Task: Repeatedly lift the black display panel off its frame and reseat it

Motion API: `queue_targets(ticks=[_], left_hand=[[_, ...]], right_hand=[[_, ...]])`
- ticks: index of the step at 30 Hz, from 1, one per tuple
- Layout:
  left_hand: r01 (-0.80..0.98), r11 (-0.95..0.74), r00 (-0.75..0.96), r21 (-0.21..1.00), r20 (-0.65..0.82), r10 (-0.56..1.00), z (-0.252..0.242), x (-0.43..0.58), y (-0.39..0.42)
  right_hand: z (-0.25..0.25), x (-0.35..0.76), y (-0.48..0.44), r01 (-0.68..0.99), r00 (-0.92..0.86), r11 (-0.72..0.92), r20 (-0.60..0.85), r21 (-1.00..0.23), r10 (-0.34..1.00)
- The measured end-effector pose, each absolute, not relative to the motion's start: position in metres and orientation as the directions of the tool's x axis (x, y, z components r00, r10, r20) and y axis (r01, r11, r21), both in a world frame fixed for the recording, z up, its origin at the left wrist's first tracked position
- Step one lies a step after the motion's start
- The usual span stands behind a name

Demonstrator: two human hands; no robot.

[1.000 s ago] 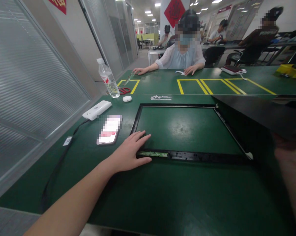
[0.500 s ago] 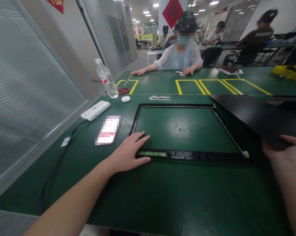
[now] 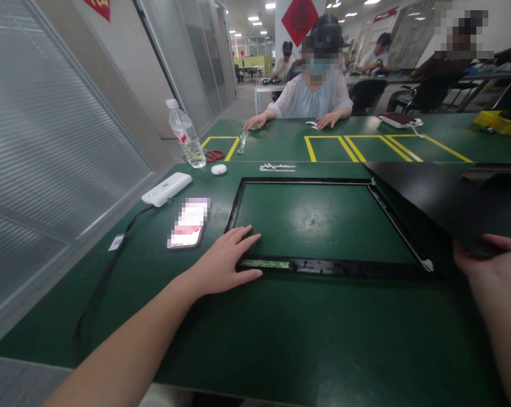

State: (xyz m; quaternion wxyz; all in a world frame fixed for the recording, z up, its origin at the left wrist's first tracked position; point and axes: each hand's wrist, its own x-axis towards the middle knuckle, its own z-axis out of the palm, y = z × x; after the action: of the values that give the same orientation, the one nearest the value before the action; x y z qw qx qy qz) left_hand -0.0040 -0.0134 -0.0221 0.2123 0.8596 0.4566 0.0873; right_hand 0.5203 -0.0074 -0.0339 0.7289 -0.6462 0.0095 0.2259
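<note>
A black rectangular frame [image 3: 306, 181] lies flat on the green table [image 3: 298, 339], with a thin green circuit strip [image 3: 264, 264] along its near edge. My left hand [image 3: 225, 264] rests flat on the frame's near left corner, fingers spread. My right hand [image 3: 488, 265] grips the near edge of a large black panel [image 3: 442, 198], thumb on top, holding it tilted above the frame's right side.
A phone [image 3: 188, 230], a white power bank [image 3: 167, 189] with a black cable, a water bottle [image 3: 186, 135], red scissors [image 3: 213, 154], a small white case [image 3: 219, 169] and white clips [image 3: 276, 167] lie at left and behind. A person [image 3: 312, 93] sits opposite, hands on the table.
My right hand's thumb has come onto the black panel's edge, and the panel sits slightly lower. The person opposite has drawn one hand and a metal strip inward. My left hand stayed put.
</note>
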Motion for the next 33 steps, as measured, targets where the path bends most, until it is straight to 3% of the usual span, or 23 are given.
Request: queue_targets(ticks=[6, 21, 27, 33], left_hand=[[0.792, -0.503, 0.562, 0.347, -0.094, 0.822, -0.019, -0.001, -0.015], [0.789, -0.467, 0.547, 0.4, -0.112, 0.829, -0.014, 0.001, -0.016], [0.783, -0.465, 0.548, 0.413, -0.105, 0.83, -0.011, 0.002, -0.016], [0.763, -0.439, 0.538, 0.474, -0.089, 0.838, -0.008, 0.001, -0.016]], right_hand=[[-0.028, 0.513, -0.011, -0.398, 0.886, 0.134, -0.343, -0.908, 0.313], [-0.019, 0.511, -0.016, -0.378, 0.854, 0.022, -0.339, -0.926, 0.394], [-0.009, 0.503, -0.017, -0.473, 0.843, 0.11, -0.414, -0.874, 0.343], [0.007, 0.486, -0.018, -0.297, 0.847, 0.193, -0.165, -0.935, 0.505]])
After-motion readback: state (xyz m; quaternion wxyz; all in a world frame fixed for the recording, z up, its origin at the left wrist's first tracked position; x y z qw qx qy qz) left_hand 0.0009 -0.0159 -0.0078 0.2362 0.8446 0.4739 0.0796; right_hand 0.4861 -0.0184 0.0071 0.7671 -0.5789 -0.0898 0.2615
